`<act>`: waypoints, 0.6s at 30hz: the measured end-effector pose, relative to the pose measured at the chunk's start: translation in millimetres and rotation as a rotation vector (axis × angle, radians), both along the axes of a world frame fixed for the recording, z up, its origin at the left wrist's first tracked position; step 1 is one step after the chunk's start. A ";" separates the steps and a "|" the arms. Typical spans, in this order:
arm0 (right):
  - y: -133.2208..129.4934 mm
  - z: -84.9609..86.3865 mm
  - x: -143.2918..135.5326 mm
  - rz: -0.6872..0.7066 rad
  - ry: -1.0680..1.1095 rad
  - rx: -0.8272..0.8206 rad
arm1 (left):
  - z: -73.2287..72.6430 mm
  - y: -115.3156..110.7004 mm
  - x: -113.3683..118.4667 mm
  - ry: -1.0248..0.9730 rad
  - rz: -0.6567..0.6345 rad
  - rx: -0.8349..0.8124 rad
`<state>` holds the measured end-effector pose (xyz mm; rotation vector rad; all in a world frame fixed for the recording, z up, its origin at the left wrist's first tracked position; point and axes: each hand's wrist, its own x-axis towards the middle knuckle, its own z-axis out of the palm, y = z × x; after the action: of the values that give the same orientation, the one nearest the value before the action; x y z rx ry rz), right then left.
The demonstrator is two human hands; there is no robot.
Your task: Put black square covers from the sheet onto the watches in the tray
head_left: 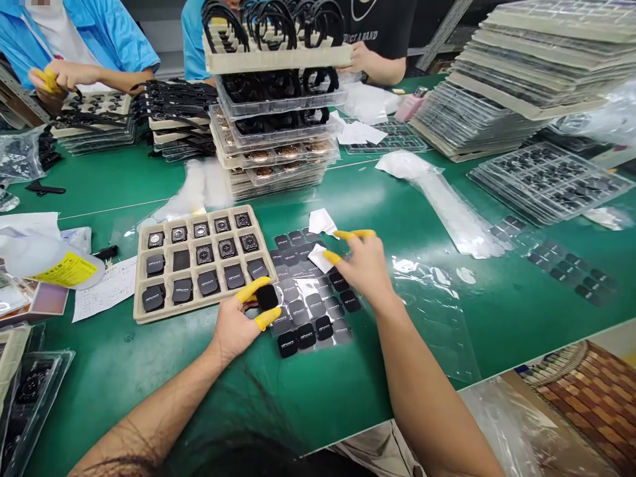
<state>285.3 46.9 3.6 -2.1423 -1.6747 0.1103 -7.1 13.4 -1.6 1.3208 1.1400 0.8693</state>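
My left hand [243,319], with yellow finger covers, grips a black square watch body [267,297] between thumb and fingers. Its dark face points up. To the right, my right hand [360,262] has its covered thumb and fingers apart. The thumb touches a small white cloth [320,258], and the fingertips are near a second white piece [322,222]. Both lie over clear sheets of black square labels [315,305]. Left of my hands, a beige tray [205,303] holds watch bodies in rows of compartments; some show round sensors, others black labels.
Stacked trays of straps and watch parts [278,146] stand at the back centre. Tall tray stacks [527,73] rise at the right. A white bottle [54,258] lies at the left. Other people sit across the green table [322,397].
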 end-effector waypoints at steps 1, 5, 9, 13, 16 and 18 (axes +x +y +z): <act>2.5 -1.3 -4.6 0.071 0.031 -0.004 | -0.9 0.0 -0.2 0.001 -0.006 0.000; -2.4 10.1 -34.3 0.203 0.228 0.095 | -2.8 -0.5 -0.3 -0.020 -0.019 0.006; -23.8 24.4 -78.8 0.650 0.388 0.167 | -3.6 -1.2 -1.0 -0.014 -0.050 0.041; -30.3 20.1 -99.2 0.825 0.292 0.298 | -3.8 -2.0 -1.7 -0.020 -0.067 0.040; -25.7 14.6 -93.7 0.789 0.225 0.385 | -3.1 -2.2 -1.6 -0.003 -0.055 0.036; -23.3 12.7 -92.5 0.881 0.252 0.388 | -1.9 -2.1 -1.7 0.021 -0.067 0.061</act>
<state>192.7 23.6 16.3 -0.9661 -2.1330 0.2659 -8.8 11.3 -3.5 1.4134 1.0872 0.8489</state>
